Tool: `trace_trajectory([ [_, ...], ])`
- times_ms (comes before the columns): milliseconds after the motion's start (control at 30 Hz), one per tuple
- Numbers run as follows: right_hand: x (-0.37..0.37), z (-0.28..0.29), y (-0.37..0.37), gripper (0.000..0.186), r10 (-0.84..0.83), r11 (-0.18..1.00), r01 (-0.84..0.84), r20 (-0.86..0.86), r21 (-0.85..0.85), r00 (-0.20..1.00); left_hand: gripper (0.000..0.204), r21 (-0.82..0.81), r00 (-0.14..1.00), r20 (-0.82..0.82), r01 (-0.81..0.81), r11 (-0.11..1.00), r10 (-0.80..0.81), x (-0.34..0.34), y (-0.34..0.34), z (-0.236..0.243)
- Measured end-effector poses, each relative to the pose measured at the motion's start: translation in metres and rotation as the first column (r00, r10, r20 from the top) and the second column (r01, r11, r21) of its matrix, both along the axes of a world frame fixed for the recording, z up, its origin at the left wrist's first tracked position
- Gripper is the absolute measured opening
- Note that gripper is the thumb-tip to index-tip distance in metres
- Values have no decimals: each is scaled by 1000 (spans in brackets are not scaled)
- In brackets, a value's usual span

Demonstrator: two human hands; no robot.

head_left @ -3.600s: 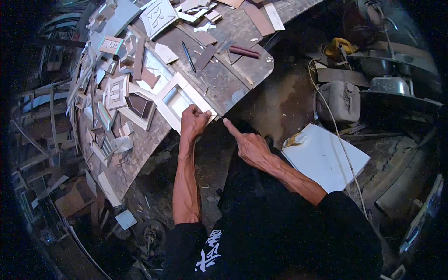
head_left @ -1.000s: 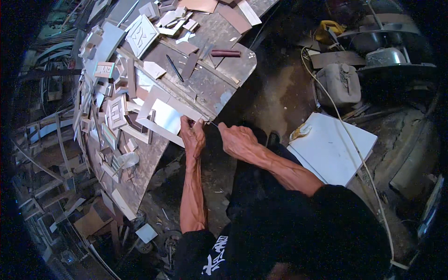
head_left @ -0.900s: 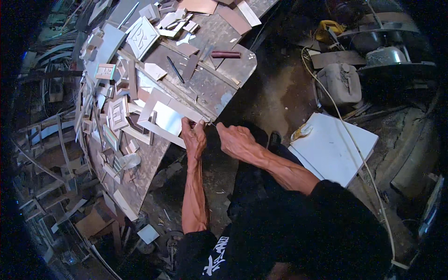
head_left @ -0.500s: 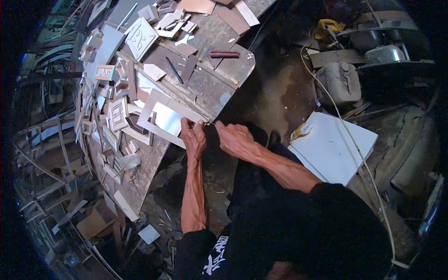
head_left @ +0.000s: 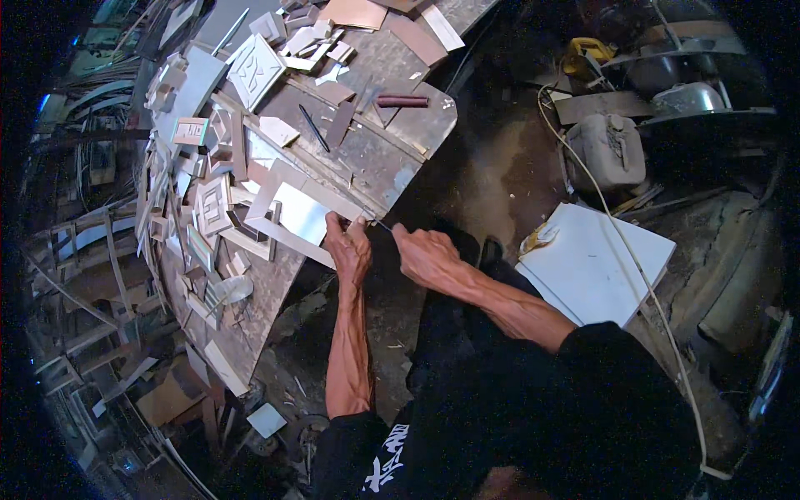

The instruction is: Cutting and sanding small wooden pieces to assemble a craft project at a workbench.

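Note:
A flat, pale rectangular frame [head_left: 337,197] with a bright opening lies at the workbench's near edge. My left hand [head_left: 349,249] is closed on its near corner, thumb and fingers pressed together there. My right hand [head_left: 427,257] is in a fist just to the right, wrapped round a tool with a thin shaft [head_left: 384,226]. The shaft points left toward the frame's corner by my left fingertips; whether its tip touches I cannot tell. The tool's handle is hidden inside the fist.
Small wooden pieces and panels crowd the workbench [head_left: 279,292]. A black pen [head_left: 313,127] and dark red sticks [head_left: 402,101] lie beyond the frame. Right, on the floor, are white boards [head_left: 604,262], a grey jerrycan [head_left: 606,154] and a yellow power tool [head_left: 586,55]; a pale cord [head_left: 627,229] crosses there.
My right hand has shifted slightly right, away from my left hand, so more of the thin shaft shows. My left hand keeps its hold on the frame.

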State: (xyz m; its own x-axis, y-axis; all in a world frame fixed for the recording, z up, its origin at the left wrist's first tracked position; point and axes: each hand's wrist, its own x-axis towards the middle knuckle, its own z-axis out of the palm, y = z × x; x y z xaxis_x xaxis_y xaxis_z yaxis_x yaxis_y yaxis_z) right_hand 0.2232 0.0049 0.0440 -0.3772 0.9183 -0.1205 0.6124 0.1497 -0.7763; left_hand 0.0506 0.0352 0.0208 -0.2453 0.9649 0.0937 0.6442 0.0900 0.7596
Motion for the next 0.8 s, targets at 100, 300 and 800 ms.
trace_trajectory([
  [100, -14, -9, 10, 17, -40, 999, 41, -46, 24, 998, 23, 46, 999, -51, 21, 999, -19, 5, 2, 3],
  [300, -11, -19, 2, 19, -21, 995, 22, -11, 101, 1000, 21, 55, 1000, -6, 29, 998, -28, 1, 0, -3],
  [800, -3, -5, -3, 17, -50, 980, 49, 1, 191, 999, 18, 105, 999, -23, 26, 994, -24, 5, -5, 10],
])
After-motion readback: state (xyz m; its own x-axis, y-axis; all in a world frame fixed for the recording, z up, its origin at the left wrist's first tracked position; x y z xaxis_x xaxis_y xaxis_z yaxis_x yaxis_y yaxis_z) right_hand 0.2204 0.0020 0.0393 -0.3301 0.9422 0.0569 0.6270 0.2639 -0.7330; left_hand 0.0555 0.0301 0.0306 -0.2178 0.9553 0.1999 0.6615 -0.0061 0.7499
